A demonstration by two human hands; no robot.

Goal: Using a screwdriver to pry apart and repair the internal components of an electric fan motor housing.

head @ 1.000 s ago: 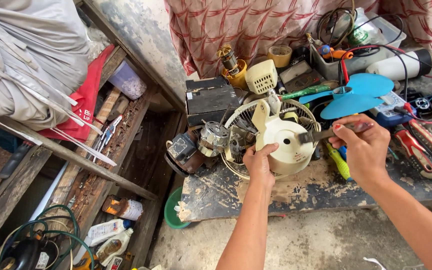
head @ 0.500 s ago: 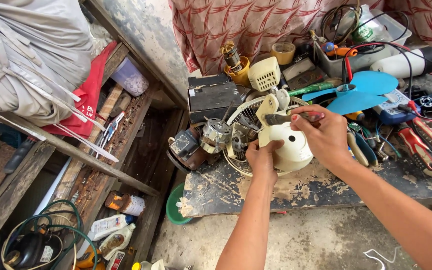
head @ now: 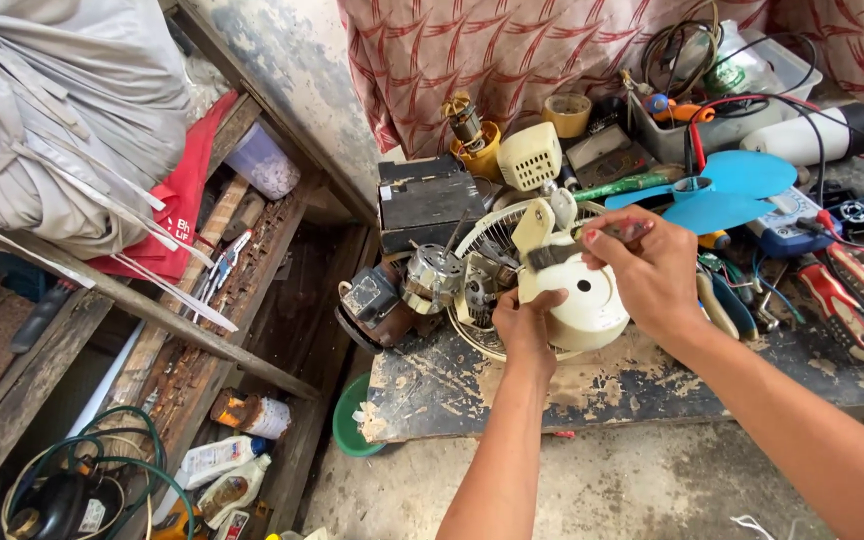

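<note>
1. Housing point(head: 580, 300), cream and rounded, sits on the bench point(head: 512, 390) between your two hands, over a white fan grille point(head: 482, 235).
2. Your left hand point(head: 524, 325) grips the housing's near left edge, fingers curled shut on it.
3. Your right hand point(head: 652, 265) is closed around a brush point(head: 564, 255), whose bristles touch the housing's top just left of that hand.
4. A blue fan blade point(head: 722, 190) lies just beyond your right hand.
5. A small motor point(head: 432, 280) lies left of your left hand, near the bench edge.
6. Red-handled pliers point(head: 842, 310) lie right of your right hand.
</note>
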